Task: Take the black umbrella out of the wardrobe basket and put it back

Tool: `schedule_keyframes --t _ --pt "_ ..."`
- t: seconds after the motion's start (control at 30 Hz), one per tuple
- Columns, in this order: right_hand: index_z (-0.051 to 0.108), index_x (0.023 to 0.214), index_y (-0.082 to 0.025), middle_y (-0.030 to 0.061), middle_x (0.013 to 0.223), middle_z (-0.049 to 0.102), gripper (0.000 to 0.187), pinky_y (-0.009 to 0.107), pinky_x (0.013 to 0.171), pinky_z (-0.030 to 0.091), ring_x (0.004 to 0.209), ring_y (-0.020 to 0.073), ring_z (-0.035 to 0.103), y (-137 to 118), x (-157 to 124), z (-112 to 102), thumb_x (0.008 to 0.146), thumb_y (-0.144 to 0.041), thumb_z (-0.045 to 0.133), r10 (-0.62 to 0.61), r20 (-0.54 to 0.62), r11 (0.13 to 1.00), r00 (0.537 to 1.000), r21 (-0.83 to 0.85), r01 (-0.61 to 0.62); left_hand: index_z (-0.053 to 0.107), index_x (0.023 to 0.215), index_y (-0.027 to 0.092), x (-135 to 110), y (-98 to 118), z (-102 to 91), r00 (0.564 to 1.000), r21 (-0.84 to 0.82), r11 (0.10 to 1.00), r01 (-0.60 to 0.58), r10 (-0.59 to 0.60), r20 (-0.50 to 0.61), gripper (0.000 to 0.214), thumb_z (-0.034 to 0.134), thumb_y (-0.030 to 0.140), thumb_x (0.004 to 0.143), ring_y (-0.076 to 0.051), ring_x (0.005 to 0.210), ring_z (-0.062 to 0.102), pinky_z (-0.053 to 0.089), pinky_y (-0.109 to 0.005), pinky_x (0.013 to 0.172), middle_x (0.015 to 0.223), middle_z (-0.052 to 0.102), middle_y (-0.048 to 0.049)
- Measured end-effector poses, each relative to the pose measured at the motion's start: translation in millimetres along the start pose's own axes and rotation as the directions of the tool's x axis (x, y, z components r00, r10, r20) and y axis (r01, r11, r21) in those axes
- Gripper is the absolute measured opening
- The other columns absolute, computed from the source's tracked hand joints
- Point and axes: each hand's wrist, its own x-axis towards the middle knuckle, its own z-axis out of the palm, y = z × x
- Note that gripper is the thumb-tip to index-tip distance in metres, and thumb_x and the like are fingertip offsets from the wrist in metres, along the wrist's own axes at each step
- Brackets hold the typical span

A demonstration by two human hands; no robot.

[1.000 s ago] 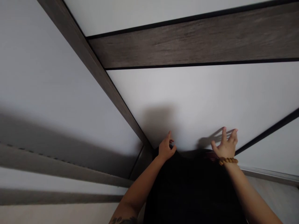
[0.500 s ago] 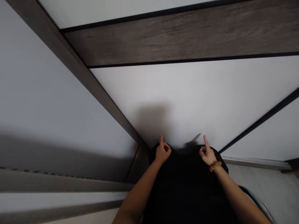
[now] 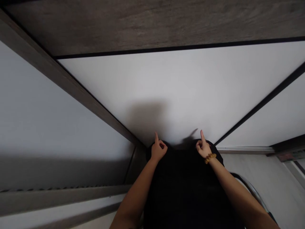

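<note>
My left hand [image 3: 159,150] is over my knee, its index finger pointing forward. The thumb and another finger curl together into a ring with nothing inside. My right hand [image 3: 204,149] mirrors it over the other knee: index finger straight, thumb and a curled finger closed in a ring, nothing held. A bracelet of yellow-brown beads [image 3: 210,158] circles the right wrist. Beneath both hands lies my black clothing [image 3: 188,187]. Just ahead of the fingertips stands a white panel [image 3: 186,86], which bears soft shadows. Whether the hands rest on the knees I cannot tell.
A dark wood-grain band [image 3: 152,25] crosses above the white panel. To the left, a wood-grain strip [image 3: 78,92] borders a grey panel [image 3: 47,111]. At right are a black divider strip [image 3: 257,105], pale floor [image 3: 262,178] and a curved metal tube [image 3: 254,190] beside my right arm.
The view has tilted down and shifted slightly right, so the wood-grain band fills more of the top. Both hands keep the same pose and appear slightly higher and further left.
</note>
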Motion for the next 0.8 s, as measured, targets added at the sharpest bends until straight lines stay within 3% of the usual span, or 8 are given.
schedule_keyframes --t 0.07,0.13,0.2,0.27,0.37,0.5,0.67,0.8 --pt "0.039 0.151 -0.016 -0.0016 0.073 0.063 0.072 0.028 0.06 0.048 0.06 0.0167 0.058 0.2 -0.7 -1.9 0.082 -0.037 0.045 -0.017 -0.037 0.999 0.999 -0.037 0.016 0.0 0.161 0.014 0.6 -2.4 0.9 0.999 0.024 1.0 -0.011 0.012 -0.03 0.101 0.056 0.02 0.077 -0.015 0.068 0.063 0.055 -0.032 0.075 0.082 0.067 0.0027" --pt "0.065 0.119 -0.019 0.0016 0.075 0.066 0.045 0.031 0.064 0.05 0.065 0.0179 0.06 1.8 -1.6 -4.0 0.085 -0.042 0.046 -0.048 -0.072 0.995 0.996 -0.091 0.042 0.021 0.158 0.016 3.1 -4.1 -0.8 0.993 0.105 0.993 -0.045 0.056 -0.106 0.087 0.056 0.022 0.079 -0.019 0.087 0.067 0.056 -0.037 0.085 0.1 0.07 -0.0053" --pt "0.068 0.085 -0.021 0.004 0.074 0.066 0.033 0.033 0.069 0.051 0.067 0.0193 0.06 4.0 -2.4 -5.8 0.087 -0.046 0.046 -0.069 -0.097 0.99 0.993 -0.132 0.056 0.042 0.149 0.016 9.7 -4.5 -6.9 0.969 0.232 0.969 -0.088 0.137 -0.204 0.071 0.058 0.024 0.079 -0.026 0.114 0.063 0.052 -0.045 0.1 0.124 0.065 -0.0137" --pt "0.065 0.075 -0.021 0.0059 0.076 0.065 0.035 0.036 0.074 0.051 0.073 0.0214 0.061 5.8 -2.8 -6.7 0.089 -0.047 0.046 -0.076 -0.129 0.987 0.989 -0.147 0.057 0.048 0.143 0.014 20.9 -2.8 -17.6 0.934 0.358 0.929 -0.096 0.209 -0.29 0.066 0.06 0.024 0.079 -0.033 0.135 0.049 0.042 -0.052 0.112 0.143 0.053 -0.0193" --pt "0.068 0.089 -0.02 0.0078 0.085 0.066 0.032 0.04 0.08 0.051 0.081 0.0238 0.061 7.0 -3.0 -5.8 0.089 -0.045 0.048 -0.112 -0.197 0.982 0.974 -0.171 0.079 0.039 0.151 0.01 43.9 4.4 -36.5 0.895 0.477 0.879 -0.028 0.234 -0.379 0.082 0.065 0.027 0.075 -0.039 0.151 0.025 0.028 -0.058 0.12 0.16 0.029 -0.0233" --pt "0.066 0.101 -0.02 0.0066 0.085 0.063 0.029 0.04 0.079 0.053 0.083 0.0239 0.061 7.2 -5.0 -1.5 0.089 -0.038 0.047 -0.19 -0.219 0.967 0.957 -0.211 0.144 0.027 0.157 0.01 70.9 16.7 -45.8 0.9 0.553 0.832 0.042 0.208 -0.382 0.099 0.073 0.034 0.072 -0.043 0.154 0.005 0.019 -0.061 0.122 0.167 0.005 -0.0239" --pt "0.063 0.114 -0.02 0.0082 0.097 0.063 0.033 0.042 0.085 0.054 0.094 0.0256 0.06 3.9 -3.2 0.2 0.089 -0.035 0.047 -0.246 -0.235 0.947 0.94 -0.264 0.181 0.024 0.158 0.006 80.3 21.7 -32.3 0.894 0.563 0.824 0.066 0.201 -0.4 0.107 0.077 0.036 0.069 -0.046 0.153 0.0 0.016 -0.061 0.122 0.166 -0.006 -0.0276" --pt "0.057 0.128 -0.017 0.0137 0.117 0.059 0.043 0.049 0.099 0.049 0.113 0.0299 0.055 -12.4 14.0 -9.8 0.09 -0.035 0.048 -0.368 -0.271 0.907 0.889 -0.318 0.278 0.023 0.158 0.007 77.9 22.9 -24.6 0.897 0.55 0.834 0.051 0.204 -0.392 0.108 0.077 0.033 0.067 -0.047 0.153 -0.001 0.015 -0.063 0.122 0.166 -0.008 -0.0271"
